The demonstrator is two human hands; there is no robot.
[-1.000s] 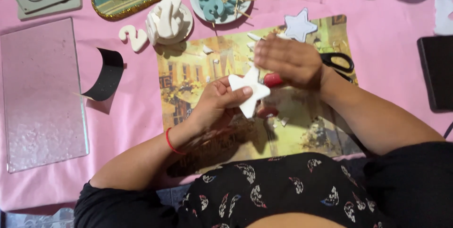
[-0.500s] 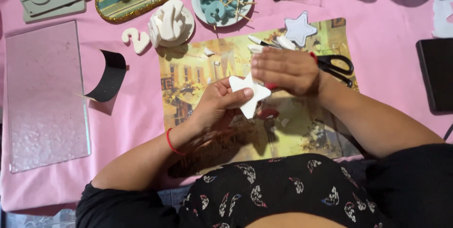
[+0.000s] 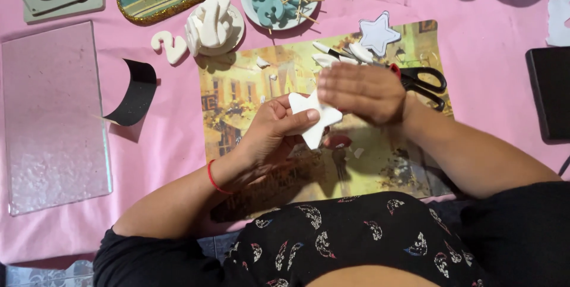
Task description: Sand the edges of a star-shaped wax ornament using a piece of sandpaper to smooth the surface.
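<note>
**White star in hand, cut out whole; right-hand contact obscured**

As the star outline appears complete, cutting looks done on the white foam-like star cut-out (image 3: 313,117), held over the picture-printed placemat (image 3: 249,85). The left hand (image 3: 274,129) pinches it, fingers (image 3: 300,116) clamped. The right hand (image 3: 363,92) lies flat across its upper edge; its grasp cannot be determined. Black-handled scissors (image 3: 424,79) lie idle, partly hidden.

The left hand (image 3: 274,125) curls palm-up, thumb pinching the white foam star (image 3: 313,116). The right hand (image 3: 361,92) lies flat, palm down, fingers together over that star's upper edge.
</note>
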